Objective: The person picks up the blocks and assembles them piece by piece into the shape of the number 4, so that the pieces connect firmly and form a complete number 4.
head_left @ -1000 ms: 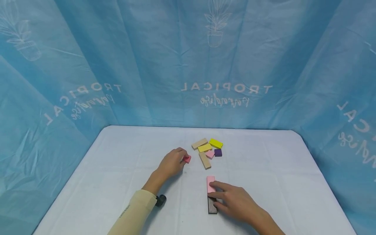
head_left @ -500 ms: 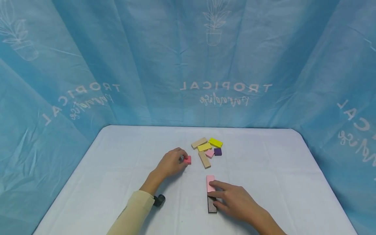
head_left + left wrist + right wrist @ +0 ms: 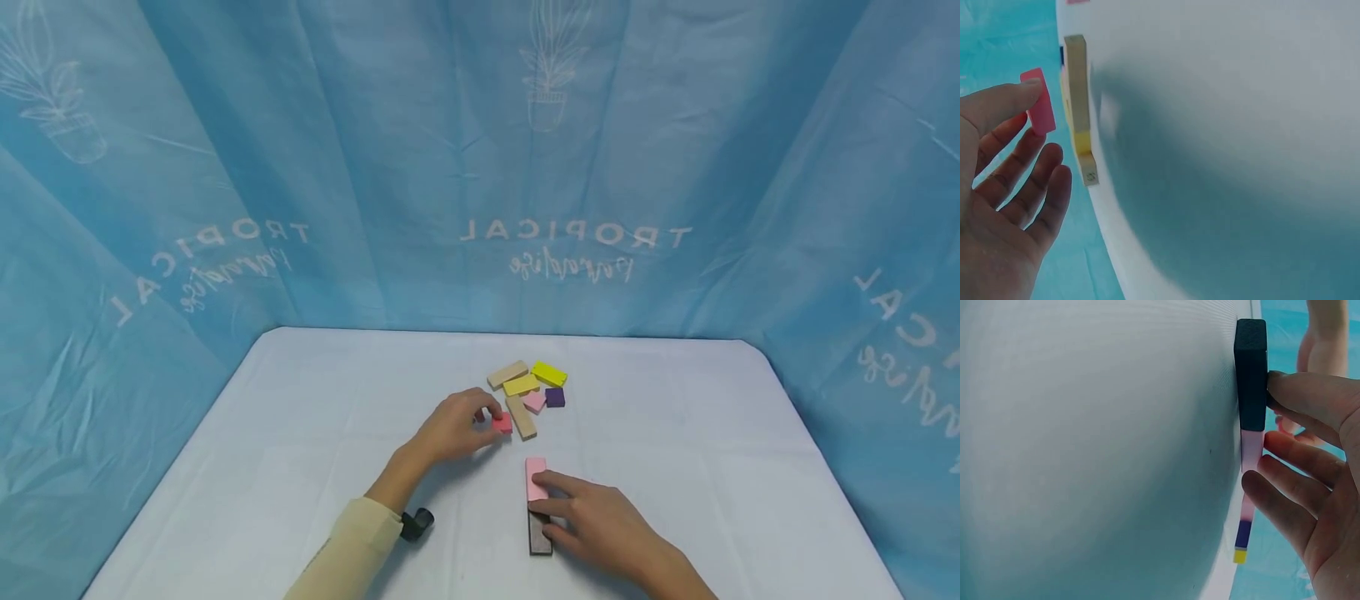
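From here I have the left grip (image 3: 453,427) pinching the red block (image 3: 505,423) beside the nearer wood block (image 3: 521,417), probably for control. The right grip (image 3: 600,523), spread, touches the pink block (image 3: 536,468) and black block (image 3: 539,542), likely steadying them

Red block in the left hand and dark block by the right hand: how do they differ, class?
The red block is pinched by the left hand; the dark block lies on the table by the right hand. The red block is bright, the dark block nearly black. Both have flat faces and straight edges.
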`<state>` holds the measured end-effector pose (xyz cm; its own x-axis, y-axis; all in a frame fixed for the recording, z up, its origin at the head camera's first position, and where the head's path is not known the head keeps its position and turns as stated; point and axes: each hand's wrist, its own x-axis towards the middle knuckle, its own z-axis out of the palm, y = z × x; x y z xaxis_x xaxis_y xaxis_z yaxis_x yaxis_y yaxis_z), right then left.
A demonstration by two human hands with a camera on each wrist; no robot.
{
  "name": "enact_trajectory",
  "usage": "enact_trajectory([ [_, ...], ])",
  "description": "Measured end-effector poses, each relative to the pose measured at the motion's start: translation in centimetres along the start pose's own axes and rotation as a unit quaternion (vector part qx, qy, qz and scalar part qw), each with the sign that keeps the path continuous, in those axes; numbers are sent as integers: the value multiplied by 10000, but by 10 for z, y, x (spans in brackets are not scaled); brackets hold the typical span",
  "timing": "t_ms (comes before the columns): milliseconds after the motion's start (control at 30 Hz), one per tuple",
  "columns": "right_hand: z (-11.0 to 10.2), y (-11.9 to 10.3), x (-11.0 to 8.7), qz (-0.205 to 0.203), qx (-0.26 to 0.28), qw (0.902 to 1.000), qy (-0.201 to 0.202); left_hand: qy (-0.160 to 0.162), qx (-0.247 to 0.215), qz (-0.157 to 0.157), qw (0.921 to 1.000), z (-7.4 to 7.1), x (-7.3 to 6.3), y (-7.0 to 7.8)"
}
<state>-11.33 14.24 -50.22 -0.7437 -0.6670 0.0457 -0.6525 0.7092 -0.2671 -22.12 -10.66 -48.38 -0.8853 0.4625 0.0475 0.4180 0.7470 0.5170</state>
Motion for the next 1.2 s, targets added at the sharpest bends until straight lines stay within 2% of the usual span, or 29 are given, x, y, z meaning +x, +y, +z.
enact_trajectory([
  [233, 0, 0, -1, -33, -35, 10000, 81, -159, -103, 422, 9989, 5, 0, 12],
  [567, 0, 1, -1, -41, 19, 9999, 96, -258, -161, 410, 9987, 16, 2, 21],
  [900, 0, 1, -2, 40, 112, 9999, 91, -314, -52, 719, 9969, 24, 6, 26],
  [1200, 1, 0, -2, 2, 68, 9999, 112, -403, 87, 633, 9971, 26, 5, 31],
])
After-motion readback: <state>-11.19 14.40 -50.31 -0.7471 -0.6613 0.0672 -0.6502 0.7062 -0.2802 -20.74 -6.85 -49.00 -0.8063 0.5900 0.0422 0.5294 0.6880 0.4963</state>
